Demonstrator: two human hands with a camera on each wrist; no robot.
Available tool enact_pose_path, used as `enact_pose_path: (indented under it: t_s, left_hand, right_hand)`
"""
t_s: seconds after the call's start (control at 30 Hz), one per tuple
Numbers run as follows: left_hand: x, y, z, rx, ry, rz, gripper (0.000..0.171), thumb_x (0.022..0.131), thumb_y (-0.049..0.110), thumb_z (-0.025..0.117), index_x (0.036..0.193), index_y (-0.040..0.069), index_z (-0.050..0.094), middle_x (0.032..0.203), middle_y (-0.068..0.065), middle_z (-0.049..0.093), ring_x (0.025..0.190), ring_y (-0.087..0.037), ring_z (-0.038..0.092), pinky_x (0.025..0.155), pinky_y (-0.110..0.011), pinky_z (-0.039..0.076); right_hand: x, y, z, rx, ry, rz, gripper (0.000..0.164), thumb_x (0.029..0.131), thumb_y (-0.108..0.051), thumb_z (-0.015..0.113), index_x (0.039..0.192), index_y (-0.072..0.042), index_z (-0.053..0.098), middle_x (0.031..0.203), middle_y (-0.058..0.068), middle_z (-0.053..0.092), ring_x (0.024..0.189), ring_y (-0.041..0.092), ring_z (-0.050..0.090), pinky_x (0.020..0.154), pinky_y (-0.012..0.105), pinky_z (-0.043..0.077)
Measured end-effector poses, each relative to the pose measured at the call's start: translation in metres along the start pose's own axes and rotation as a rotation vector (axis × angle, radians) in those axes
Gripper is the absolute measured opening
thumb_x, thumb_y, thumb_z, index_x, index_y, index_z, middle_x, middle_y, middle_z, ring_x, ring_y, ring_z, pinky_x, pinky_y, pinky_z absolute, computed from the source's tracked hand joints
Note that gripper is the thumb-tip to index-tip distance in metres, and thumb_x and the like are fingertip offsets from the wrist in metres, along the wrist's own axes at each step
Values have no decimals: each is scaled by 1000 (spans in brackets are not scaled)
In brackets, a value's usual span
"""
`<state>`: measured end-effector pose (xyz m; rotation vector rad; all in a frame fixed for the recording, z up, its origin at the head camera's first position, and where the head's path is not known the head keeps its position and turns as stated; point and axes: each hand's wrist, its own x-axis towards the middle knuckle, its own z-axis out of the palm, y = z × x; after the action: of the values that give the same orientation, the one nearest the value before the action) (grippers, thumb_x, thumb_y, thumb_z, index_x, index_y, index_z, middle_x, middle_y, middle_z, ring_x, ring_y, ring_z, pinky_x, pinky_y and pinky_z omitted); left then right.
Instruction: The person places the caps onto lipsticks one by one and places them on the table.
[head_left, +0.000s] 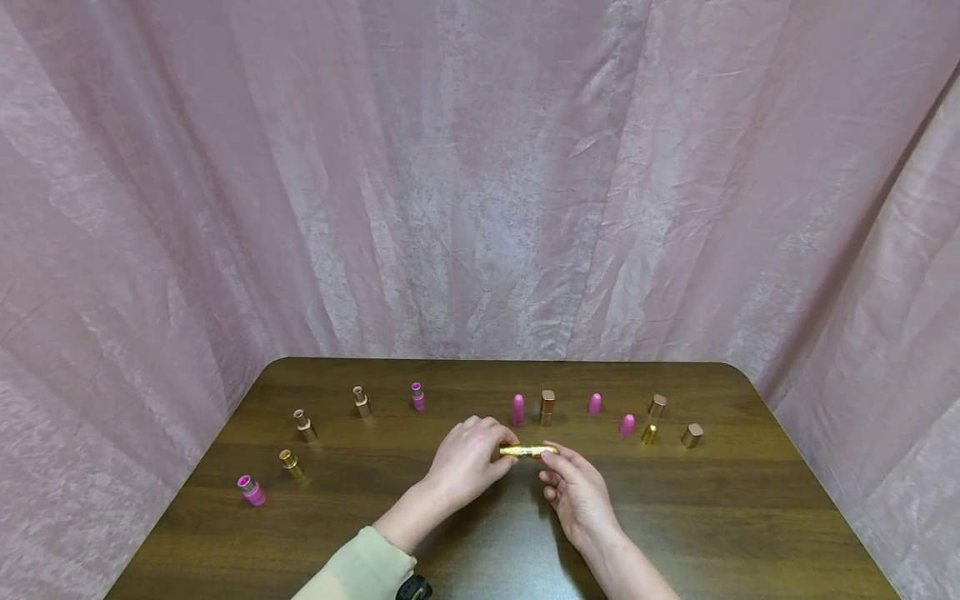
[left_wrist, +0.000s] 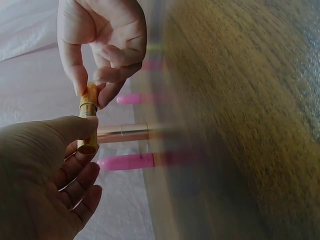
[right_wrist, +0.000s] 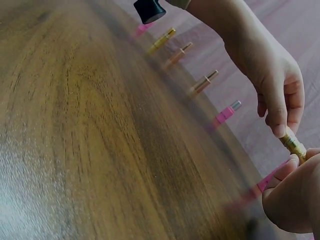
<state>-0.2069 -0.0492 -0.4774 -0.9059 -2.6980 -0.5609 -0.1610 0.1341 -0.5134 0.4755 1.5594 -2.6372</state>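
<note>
- Fingers and thumb of the left hand point(head_left: 468, 460) pinch the left end of a gold lipstick tube point(head_left: 527, 451); its other fingers bend loosely.
- Right thumb and fingertips pinch the tube's other end, the rest of the right hand point(head_left: 581, 500) half curled.
- Gold tube lies sideways between both hands, above the wooden table point(head_left: 712, 517).
- Just beyond it stand a pink tube point(head_left: 518, 411) and a rose-gold tube point(head_left: 547, 408).
- Rightward stand five caps point(head_left: 627, 426); leftward, five capless tubes point(head_left: 304, 427).

Tube point(head_left: 527, 451) glossy, metal-like; tbl point(head_left: 720, 508) wd, semi-gloss.
</note>
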Motion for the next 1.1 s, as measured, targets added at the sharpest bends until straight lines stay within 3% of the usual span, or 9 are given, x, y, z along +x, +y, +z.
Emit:
enact_pose_path:
  t_s: [0.5,0.83,1.1]
  left_hand:
    - [0,3,4,5,7,15,15,87,29,82,99,24,75,97,12,67,89,-11,57,81,-32,48]
    - [0,4,4,17,7,36,15,88,30,81,101,23,76,98,11,68,90,-12,58,82,-33,48]
    - [-2,3,5,31,18,61,15,89,30,81,101,22,77,98,10,69,91,-12,60,80,-32,48]
  right_hand:
    - [-3,4,2,-16,-14,11,31,95,-11,70,123,0,61,93,-2,63,71,7,57,61,20,42]
    - [-2,8,2,8,-25,-21,18,96,-9,67,113,-4,64,85,-4,62,68,6,55,59,20,40]
    - [-3,10,4,12,-36,-25,19,96,-8,67,113,-3,63,87,-4,61,67,6,54,59,19,40]
